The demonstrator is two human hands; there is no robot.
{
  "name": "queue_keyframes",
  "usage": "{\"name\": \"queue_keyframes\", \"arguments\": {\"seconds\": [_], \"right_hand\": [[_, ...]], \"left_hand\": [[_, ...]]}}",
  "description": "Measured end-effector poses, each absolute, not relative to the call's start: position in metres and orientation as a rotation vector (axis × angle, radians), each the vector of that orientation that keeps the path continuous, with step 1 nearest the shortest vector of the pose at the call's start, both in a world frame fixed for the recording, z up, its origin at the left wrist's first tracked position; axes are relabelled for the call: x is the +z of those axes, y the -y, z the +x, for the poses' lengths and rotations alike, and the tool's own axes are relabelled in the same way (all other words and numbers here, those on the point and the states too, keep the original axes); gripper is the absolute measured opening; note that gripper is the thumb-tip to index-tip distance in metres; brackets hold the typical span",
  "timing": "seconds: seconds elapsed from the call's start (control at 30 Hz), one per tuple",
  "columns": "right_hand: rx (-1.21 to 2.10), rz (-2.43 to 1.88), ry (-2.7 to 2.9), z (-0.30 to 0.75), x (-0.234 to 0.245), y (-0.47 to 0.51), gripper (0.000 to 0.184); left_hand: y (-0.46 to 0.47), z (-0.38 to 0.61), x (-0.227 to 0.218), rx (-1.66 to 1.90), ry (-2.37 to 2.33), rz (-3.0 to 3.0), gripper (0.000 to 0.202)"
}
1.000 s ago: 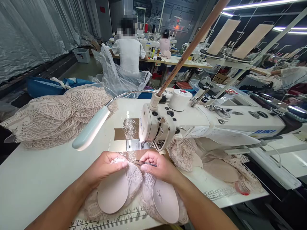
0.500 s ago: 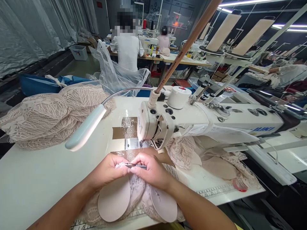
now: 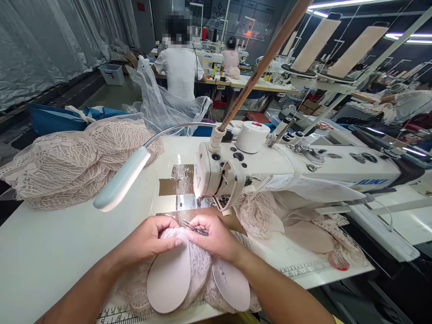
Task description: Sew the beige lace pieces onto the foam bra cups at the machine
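A pale pink lace bra (image 3: 199, 265) with two smooth cups lies at the table's front edge. My left hand (image 3: 158, 238) pinches its upper edge, thumb on top of the left cup (image 3: 168, 283). In my right hand (image 3: 211, 236) are small dark thread snips (image 3: 197, 230), their thin points slightly apart and aimed up and left. The right thumb also presses near the lace, beside the top of that cup. The right cup (image 3: 232, 285) hangs below my right wrist. Both hands are closed, just in front of the sewing machine's needle area.
A white sewing machine (image 3: 249, 166) stands close ahead, with a lamp (image 3: 123, 180) on a bent neck to its left. Lace pieces (image 3: 64, 157) are heaped at left; more lace (image 3: 259, 216) lies right. A printed ruler (image 3: 303, 268) runs along the front edge. A person (image 3: 180, 72) sits beyond.
The snips' points have come away from the fabric edge and now tilt up. The left cup has shifted right and upward with my left hand, its top now between both thumbs.
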State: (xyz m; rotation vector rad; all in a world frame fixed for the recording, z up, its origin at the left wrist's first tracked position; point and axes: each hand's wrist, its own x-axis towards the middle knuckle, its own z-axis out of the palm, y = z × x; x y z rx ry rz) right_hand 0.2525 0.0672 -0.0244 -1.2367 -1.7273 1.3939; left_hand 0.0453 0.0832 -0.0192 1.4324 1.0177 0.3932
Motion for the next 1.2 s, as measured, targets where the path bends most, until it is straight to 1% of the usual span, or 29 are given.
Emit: {"name": "queue_keyframes", "arguments": {"seconds": [0.1,0.23,0.27,0.53,0.73,0.83,0.9,1.0,1.03,1.07,1.13,1.17,1.2], "right_hand": [[1.426,-1.186,1.737,0.255,-0.025,-0.068,0.015],[1.546,-1.145,1.685,0.264,-0.027,-0.070,0.030],[1.559,-1.135,1.682,0.266,-0.027,-0.071,0.030],[1.656,-1.074,1.685,0.266,-0.026,-0.070,0.017],[1.490,-1.177,1.740,0.261,-0.026,-0.071,0.015],[1.449,-1.339,1.797,0.274,-0.011,-0.073,0.020],[1.361,-1.496,1.919,0.290,0.004,-0.071,0.023],[1.109,-1.774,2.062,0.313,0.018,-0.061,0.037],[1.050,-1.853,2.099,0.319,0.019,-0.055,0.038],[1.005,-1.909,2.130,0.322,0.017,-0.050,0.034],[0.960,-1.943,2.177,0.325,0.010,-0.039,0.016],[0.939,-1.930,2.185,0.325,0.006,-0.034,0.012],[0.921,-1.893,2.191,0.324,0.001,-0.030,0.013]], "left_hand": [[-0.083,0.043,-0.021,0.406,-1.014,1.414,0.037],[-0.082,0.045,-0.021,0.413,-0.960,1.363,0.035],[-0.082,0.046,-0.021,0.416,-0.960,1.353,0.035],[-0.084,0.049,-0.022,0.397,-0.878,1.326,0.037],[-0.084,0.051,-0.024,0.392,-0.882,1.358,0.040],[-0.085,0.049,-0.022,0.366,-0.929,1.361,0.039],[-0.086,0.045,-0.018,0.348,-0.950,1.386,0.040],[-0.081,0.043,-0.007,0.281,-0.946,1.591,0.031],[-0.077,0.043,-0.003,0.242,-0.971,1.695,0.025],[-0.072,0.044,0.000,0.203,-1.014,1.802,0.020],[-0.062,0.049,0.006,0.132,-1.110,1.986,0.014],[-0.057,0.051,0.008,0.104,-1.131,2.064,0.011],[-0.052,0.053,0.009,0.083,-1.136,2.134,0.007]]}}
